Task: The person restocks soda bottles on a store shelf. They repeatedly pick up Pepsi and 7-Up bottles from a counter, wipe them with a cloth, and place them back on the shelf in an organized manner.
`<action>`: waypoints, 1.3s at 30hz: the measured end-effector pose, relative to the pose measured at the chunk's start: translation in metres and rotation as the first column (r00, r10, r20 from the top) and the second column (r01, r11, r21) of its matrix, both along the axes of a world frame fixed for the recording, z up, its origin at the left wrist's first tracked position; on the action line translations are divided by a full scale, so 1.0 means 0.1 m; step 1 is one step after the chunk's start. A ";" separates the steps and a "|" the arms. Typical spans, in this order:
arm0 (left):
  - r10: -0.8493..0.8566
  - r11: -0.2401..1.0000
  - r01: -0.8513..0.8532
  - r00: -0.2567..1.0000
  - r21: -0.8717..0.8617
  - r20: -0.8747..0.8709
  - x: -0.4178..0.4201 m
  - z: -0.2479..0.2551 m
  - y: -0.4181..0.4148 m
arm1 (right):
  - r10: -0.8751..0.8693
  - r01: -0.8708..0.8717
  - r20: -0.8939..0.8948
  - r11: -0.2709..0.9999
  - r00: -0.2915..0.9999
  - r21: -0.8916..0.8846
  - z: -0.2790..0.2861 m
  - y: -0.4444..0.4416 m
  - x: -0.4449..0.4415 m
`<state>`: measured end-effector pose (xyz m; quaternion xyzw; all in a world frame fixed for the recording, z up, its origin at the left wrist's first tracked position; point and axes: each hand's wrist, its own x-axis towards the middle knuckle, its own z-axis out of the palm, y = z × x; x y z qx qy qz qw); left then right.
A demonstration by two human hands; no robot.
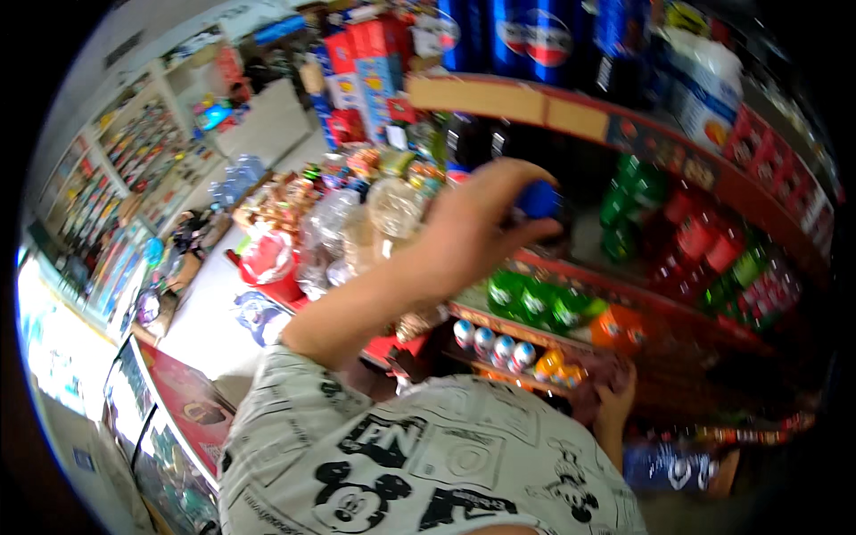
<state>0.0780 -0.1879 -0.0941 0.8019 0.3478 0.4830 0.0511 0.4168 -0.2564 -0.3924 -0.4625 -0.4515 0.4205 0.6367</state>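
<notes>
My left hand reaches over the shelving, its thumb and fingers around a blue bottle cap; the bottle below is mostly hidden in shadow. Just left of it stand dark cola bottles. Low at the right, my right hand holds a maroon cloth against the shelf front. Between the hands, green soda bottles and orange bottles fill a lower shelf. Beneath them are white bottles with blue tops and small orange bottles.
Blue Pepsi bottles stand on the upper shelf. Red drink bottles are at the right. Bagged goods and a red bucket crowd the left. A wrapped blue pack sits low at the right.
</notes>
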 end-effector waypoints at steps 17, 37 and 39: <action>0.214 0.976 -0.213 0.977 0.038 -0.017 0.68 -0.19 1.03 | -0.043 0.043 -0.004 0.999 0.999 -0.005 -0.04 0.00 0.34; -0.040 0.976 0.131 0.893 -0.173 0.448 1.12 -0.39 1.85 | -0.066 0.056 -0.103 0.993 0.993 -0.101 0.12 -0.12 0.46; -0.040 0.979 0.127 0.883 -0.157 0.468 1.09 -0.45 1.77 | -0.107 0.105 -0.015 0.991 0.994 -0.081 0.16 -0.09 0.41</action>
